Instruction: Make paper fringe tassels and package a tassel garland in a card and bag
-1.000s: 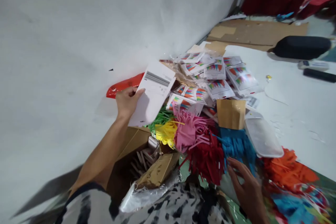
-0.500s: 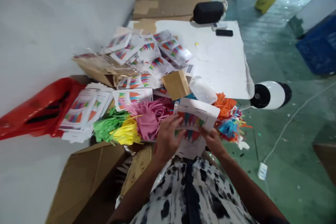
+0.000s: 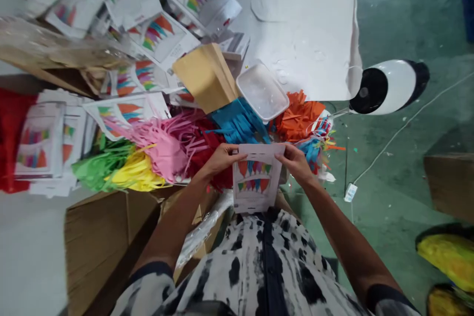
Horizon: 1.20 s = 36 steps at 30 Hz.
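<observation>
Printed card point(image 3: 254, 185): was held in front of the spotted shirt point(image 3: 250, 266), with its colourful picture facing the camera. Was pinched near the upper left corner by the left hand point(image 3: 221, 159) and near the upper right corner by the right hand point(image 3: 296, 163), with both grips narrow. Beyond, saw blue paper strips point(image 3: 237, 121) near a plastic tub point(image 3: 263, 93); to the left, pink strips point(image 3: 168, 150); to the right, orange strips point(image 3: 299, 116).

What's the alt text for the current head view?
A person's left hand and right hand hold a white card printed with colorful shapes near its top corners. Nearby lie pink paper fringe, blue paper fringe and orange paper fringe, with more printed cards piled at upper left and a cardboard box at lower left.
</observation>
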Motion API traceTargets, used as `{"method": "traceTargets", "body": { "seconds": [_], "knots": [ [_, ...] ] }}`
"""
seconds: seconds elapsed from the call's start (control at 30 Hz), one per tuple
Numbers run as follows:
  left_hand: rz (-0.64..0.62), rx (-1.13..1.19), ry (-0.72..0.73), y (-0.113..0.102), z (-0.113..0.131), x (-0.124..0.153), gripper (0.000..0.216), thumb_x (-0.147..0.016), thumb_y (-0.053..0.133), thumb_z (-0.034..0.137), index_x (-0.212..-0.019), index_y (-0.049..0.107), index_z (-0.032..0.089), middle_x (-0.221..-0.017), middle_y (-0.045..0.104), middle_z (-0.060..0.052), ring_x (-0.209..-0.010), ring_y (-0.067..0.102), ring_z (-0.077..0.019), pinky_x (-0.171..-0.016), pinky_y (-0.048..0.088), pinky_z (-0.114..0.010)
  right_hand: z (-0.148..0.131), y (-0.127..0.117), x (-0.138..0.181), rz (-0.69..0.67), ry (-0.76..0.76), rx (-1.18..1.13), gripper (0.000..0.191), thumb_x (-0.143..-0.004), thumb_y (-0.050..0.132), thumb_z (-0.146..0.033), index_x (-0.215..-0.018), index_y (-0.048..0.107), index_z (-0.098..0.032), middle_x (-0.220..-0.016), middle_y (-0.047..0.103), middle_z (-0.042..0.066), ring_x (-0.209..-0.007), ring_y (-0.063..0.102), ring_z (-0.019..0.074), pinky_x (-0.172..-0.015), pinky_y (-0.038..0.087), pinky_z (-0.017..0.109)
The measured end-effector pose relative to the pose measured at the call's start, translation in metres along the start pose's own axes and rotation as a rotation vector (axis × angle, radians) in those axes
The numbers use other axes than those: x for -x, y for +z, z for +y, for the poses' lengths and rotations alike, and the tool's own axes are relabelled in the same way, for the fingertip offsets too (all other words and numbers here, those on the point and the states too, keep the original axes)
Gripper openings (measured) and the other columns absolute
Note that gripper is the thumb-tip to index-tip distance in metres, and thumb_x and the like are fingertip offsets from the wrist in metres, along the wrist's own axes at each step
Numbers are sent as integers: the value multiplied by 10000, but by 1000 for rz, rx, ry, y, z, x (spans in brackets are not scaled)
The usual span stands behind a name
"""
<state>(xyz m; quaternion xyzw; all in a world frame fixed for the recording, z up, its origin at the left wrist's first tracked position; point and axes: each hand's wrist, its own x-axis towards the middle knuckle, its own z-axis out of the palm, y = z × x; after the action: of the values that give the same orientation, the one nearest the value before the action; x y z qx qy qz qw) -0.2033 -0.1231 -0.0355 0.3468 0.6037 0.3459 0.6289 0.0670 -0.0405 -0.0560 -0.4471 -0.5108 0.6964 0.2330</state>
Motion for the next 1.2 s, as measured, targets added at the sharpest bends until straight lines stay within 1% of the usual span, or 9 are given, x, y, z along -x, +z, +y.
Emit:
{"method": "traceTargets", "body": {
  "seconds": [0.13,0.23,0.37,0.5,0.6,0.77,0.9,1.03,1.2],
  "knots": [
    [76,-208,170,-7,-12,-5,275,-854,783,394,-997,830,164,-959,805,-52,-861,726,-210,-789,565,-313,0,-4,-19,-69,-69,317,299,-827,793,-439,-961,741,-177,-859,709,23,-772,639,183,-718,522,294],
    [158,-592,413,-9,-19,-9,217,-926,685,226,-1098,815,204,-1048,792,-77,-998,698,-218,-889,541,-357,2,-1,-22,-50,-174,646,184,-910,723,-356,-881,761,-179,-810,703,30,-720,608,170,-684,469,289],
    [168,-1097,541,4,-32,-11,217,-1013,595,231,-1119,782,204,-1010,780,-110,-1020,675,-240,-875,528,-405,9,6,-21,-55,-474,1111,186,-986,633,-208,-1042,809,-228,-1111,748,90,-973,640,219,-838,447,338],
    [164,-1249,609,26,-57,1,333,-1062,449,166,-1246,726,170,-1103,777,-142,-1041,704,-245,-911,564,-435,26,9,-7,-66,-688,1408,274,-1021,580,-147,-1168,787,-251,-1035,770,77,-917,616,212,-819,424,356],
    [178,-1313,605,41,-73,17,400,-1050,422,115,-1368,664,116,-1250,750,-170,-1185,697,-270,-1089,534,-475,42,11,14,-106,-753,1468,378,-1032,530,-119,-1366,689,-196,-1198,766,105,-1057,626,250,-932,465,392],
    [180,-1374,546,51,-74,32,446,-1031,455,108,-1450,592,37,-1396,673,-226,-1323,629,-326,-1194,466,-510,53,19,37,-107,-624,1430,535,-1015,495,-98,-1544,525,-170,-1464,652,140,-1267,584,297,-1142,411,480],
    [208,-1317,552,44,-61,18,358,-1046,485,169,-1343,680,120,-1245,744,-179,-1181,688,-282,-1120,522,-479,43,14,27,-118,-583,1390,432,-1031,525,-125,-1445,620,-204,-1368,715,107,-1206,599,268,-1096,396,455],
    [166,-1203,624,36,-52,3,308,-1065,483,217,-1271,709,183,-1234,751,-140,-1158,685,-242,-989,575,-400,29,6,8,-185,-639,1351,284,-1051,568,-196,-1290,719,-225,-1199,768,77,-1068,611,221,-952,386,373],
    [164,-1215,629,37,-45,-8,299,-1068,473,195,-1268,693,162,-1147,762,-120,-1062,686,-231,-872,550,-356,22,11,-11,-71,-593,1334,273,-1066,556,-233,-1205,787,-280,-1013,760,59,-918,583,198,-824,352,347]
  ]
}}
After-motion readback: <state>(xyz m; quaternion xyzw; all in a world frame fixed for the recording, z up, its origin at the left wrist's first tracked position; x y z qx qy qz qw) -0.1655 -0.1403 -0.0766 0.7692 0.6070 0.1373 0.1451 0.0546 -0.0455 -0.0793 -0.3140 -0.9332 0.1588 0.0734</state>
